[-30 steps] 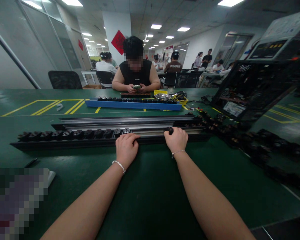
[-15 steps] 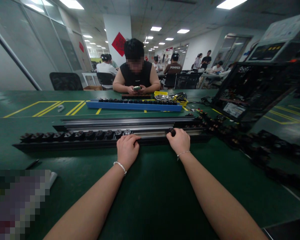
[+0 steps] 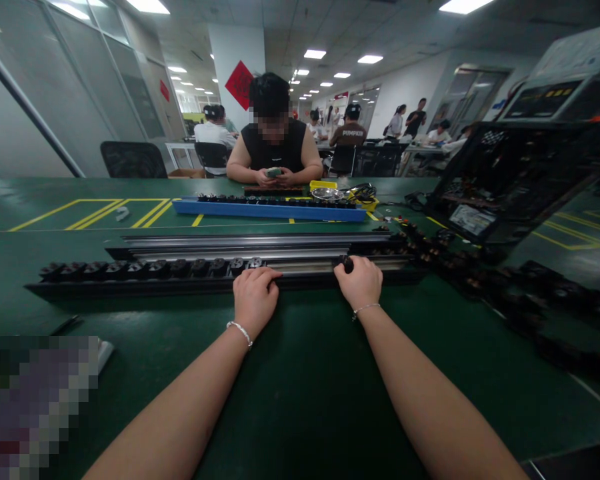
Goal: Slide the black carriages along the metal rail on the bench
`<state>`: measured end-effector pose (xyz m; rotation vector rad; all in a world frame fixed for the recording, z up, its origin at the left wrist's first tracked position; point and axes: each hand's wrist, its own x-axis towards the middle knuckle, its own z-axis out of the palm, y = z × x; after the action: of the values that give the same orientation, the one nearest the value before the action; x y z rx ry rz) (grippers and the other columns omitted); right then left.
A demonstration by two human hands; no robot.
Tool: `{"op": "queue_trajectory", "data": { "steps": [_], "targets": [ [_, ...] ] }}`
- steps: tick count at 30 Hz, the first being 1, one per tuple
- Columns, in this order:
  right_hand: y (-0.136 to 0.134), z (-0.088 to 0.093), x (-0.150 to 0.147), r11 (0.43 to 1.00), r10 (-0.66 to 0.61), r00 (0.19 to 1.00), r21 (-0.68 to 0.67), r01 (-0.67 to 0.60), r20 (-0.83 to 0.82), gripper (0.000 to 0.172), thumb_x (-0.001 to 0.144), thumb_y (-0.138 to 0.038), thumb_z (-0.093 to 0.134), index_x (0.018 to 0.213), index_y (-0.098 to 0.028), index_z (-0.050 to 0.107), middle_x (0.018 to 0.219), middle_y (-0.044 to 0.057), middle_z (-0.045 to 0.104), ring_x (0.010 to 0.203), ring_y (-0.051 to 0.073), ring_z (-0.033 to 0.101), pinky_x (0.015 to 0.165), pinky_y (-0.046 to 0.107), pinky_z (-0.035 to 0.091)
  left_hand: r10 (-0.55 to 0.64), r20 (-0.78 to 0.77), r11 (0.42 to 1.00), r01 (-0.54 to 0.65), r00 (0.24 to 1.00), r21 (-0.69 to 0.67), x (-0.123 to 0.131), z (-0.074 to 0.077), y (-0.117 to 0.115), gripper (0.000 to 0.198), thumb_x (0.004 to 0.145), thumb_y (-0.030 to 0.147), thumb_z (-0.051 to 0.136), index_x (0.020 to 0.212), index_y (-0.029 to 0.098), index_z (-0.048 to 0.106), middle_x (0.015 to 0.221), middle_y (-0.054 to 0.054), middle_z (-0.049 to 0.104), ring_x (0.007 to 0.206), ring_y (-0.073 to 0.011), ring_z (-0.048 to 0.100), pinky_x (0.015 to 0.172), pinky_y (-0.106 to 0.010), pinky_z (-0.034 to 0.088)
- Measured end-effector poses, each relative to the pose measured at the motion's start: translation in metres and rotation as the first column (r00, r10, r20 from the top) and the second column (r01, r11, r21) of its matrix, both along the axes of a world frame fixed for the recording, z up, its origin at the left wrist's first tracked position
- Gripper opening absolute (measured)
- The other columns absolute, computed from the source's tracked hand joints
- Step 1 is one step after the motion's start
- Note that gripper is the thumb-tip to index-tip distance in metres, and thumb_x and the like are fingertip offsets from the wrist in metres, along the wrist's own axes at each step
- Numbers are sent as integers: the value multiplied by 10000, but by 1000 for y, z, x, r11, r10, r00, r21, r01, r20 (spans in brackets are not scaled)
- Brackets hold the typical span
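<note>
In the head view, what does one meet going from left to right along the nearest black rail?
Row of black parts in the rail → left hand → bare stretch of rail → right hand holding a small black part → loose heap of black parts.

Long rail (image 3: 180, 283) lay crosswise at mid-frame on the table (image 3: 305, 387). Row of parts (image 3: 145, 269) sat in its left half. Left hand (image 3: 253, 293) rested on the rail's near edge at centre, just right of that row. Right hand (image 3: 363, 283) lay further right, fingers closed about a small part (image 3: 347, 263) on the rail. Second rail (image 3: 250, 241) lay directly behind. Tray (image 3: 267, 210) sat behind that, and a seated person (image 3: 275, 150) beyond it. Loose parts (image 3: 480, 267) trailed off to the right, before a rack (image 3: 505, 180).
</note>
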<state>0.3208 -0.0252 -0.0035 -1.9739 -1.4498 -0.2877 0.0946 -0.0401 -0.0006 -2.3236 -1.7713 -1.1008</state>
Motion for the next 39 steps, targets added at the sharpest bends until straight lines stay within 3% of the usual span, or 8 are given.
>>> {"op": "queue_trajectory", "data": {
  "steps": [12, 39],
  "targets": [
    [-1, 0, 7, 999, -29, 1000, 17, 29, -10, 319, 752, -371, 432, 859, -166, 652, 838, 83, 636, 870, 222, 524, 939, 388, 284, 3, -3, 1000, -3, 1000, 19, 0, -1, -1, 263, 784, 179, 496, 931, 283, 688, 1011, 5, 690, 977, -226, 550, 872, -403, 383],
    [-1, 0, 29, 991, -131, 991, -6, 131, 24, 371, 748, -359, 414, 889, -134, 672, 855, 110, 634, 844, 228, 514, 904, 390, 304, -10, 11, 1000, 10, 1000, 11, 0, -1, 1, 266, 785, 172, 492, 926, 266, 697, 1008, 17, 692, 978, -223, 561, 894, -397, 389]
  ]
}}
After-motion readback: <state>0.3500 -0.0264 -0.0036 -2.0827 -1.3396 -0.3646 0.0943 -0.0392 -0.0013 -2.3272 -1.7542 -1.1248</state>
